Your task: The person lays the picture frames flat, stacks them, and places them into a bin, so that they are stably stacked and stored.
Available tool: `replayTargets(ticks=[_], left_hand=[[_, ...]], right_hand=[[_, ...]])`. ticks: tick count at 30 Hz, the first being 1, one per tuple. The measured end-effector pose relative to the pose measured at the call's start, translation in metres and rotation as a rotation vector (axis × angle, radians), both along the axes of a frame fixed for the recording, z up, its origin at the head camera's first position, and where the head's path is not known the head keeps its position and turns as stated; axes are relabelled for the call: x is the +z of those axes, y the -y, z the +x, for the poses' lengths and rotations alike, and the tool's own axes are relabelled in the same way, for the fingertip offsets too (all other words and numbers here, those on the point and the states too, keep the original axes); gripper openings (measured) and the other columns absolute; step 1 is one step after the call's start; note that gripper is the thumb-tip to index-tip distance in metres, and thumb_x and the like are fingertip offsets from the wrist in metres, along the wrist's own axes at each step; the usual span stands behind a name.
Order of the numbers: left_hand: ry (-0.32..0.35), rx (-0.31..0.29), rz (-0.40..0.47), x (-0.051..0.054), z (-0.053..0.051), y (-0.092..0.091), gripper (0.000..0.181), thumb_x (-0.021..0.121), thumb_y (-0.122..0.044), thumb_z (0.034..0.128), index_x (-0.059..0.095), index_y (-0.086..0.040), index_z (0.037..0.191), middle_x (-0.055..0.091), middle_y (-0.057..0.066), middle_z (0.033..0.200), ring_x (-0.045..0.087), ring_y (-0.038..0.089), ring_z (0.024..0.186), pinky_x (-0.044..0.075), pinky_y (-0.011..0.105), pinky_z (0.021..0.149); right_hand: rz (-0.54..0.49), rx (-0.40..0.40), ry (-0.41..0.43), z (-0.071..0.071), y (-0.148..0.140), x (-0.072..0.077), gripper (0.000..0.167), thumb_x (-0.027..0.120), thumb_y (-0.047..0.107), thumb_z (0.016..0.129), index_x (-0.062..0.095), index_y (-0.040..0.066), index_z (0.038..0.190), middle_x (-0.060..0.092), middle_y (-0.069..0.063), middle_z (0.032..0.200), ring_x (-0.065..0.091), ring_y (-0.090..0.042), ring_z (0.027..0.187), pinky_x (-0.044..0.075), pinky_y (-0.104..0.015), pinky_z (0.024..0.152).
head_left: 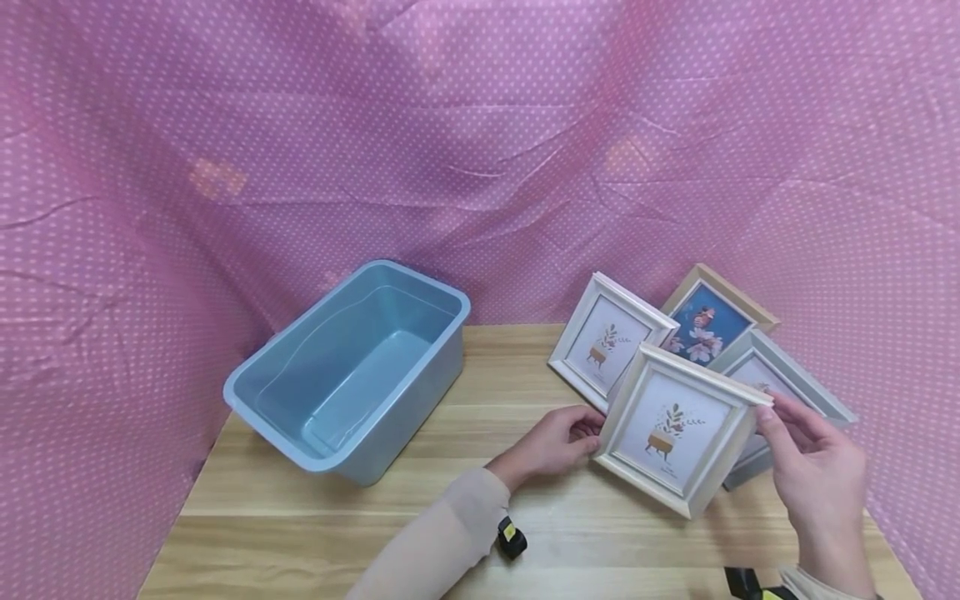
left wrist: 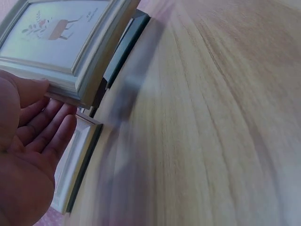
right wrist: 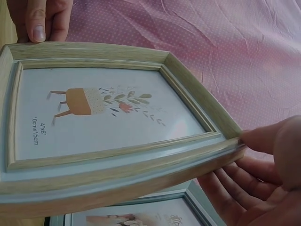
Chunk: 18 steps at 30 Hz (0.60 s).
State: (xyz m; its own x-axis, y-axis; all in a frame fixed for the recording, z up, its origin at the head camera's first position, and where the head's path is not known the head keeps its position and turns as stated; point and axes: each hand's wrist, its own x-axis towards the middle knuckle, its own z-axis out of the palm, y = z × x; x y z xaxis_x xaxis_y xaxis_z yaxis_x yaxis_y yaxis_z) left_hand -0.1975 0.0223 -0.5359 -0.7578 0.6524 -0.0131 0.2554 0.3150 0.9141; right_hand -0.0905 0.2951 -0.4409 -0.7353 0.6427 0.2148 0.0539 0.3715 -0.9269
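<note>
A cream picture frame (head_left: 624, 471) with a plant print is held tilted above the table, in front of other frames. My right hand (head_left: 821, 475) pinches its upper right corner, thumb on the front and fingers behind, as the right wrist view also shows at the frame's corner (right wrist: 230, 129). At the opposite side, my left hand (head_left: 555, 442) holds the left edge; in the left wrist view the thumb of this hand (left wrist: 33, 136) lies on the rim with the fingers beneath. Behind are a white frame (head_left: 573, 379), a tan frame (head_left: 753, 310) and a grey-green frame (head_left: 813, 379).
A blue-grey plastic bin (head_left: 442, 367) with nothing in it stands at the left on the wooden table (head_left: 300, 533). Pink dotted cloth (head_left: 480, 167) hangs around the back and sides. Black straps with yellow labels are at both wrists.
</note>
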Motion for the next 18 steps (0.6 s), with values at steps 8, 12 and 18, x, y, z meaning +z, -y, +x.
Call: replayTargets(ticks=[8,12,18], left_hand=[[-0.007,0.004,0.062,0.002,0.003,0.013,0.034,0.071,-0.01,0.1031,0.067,-0.002,0.136,0.076,0.009,0.124,0.066,-0.001,0.105,0.056,0.016,0.101],[-0.018,0.016,0.094,0.001,0.004,0.02,0.034,0.071,-0.009,0.1028,0.067,-0.003,0.136,0.076,0.011,0.124,0.067,0.001,0.106,0.057,0.018,0.102],[-0.035,0.026,0.096,-0.001,0.004,0.029,0.035,0.071,-0.01,0.1034,0.067,-0.004,0.137,0.076,0.01,0.125,0.067,0.002,0.108,0.057,0.02,0.104]], right_hand=[[-0.011,0.001,-0.047,-0.001,0.008,0.005,0.031,0.075,0.004,0.1,0.073,-0.005,0.129,0.07,0.037,0.09,0.07,0.016,0.079,0.056,-0.002,0.078],[-0.045,0.01,-0.071,-0.003,0.014,0.009,0.03,0.075,0.001,0.098,0.074,-0.004,0.128,0.072,0.033,0.089,0.071,0.013,0.077,0.057,-0.004,0.077],[-0.111,0.045,-0.143,-0.007,0.021,0.012,0.027,0.074,-0.006,0.095,0.078,-0.001,0.121,0.076,0.027,0.087,0.073,0.009,0.076,0.059,-0.006,0.074]])
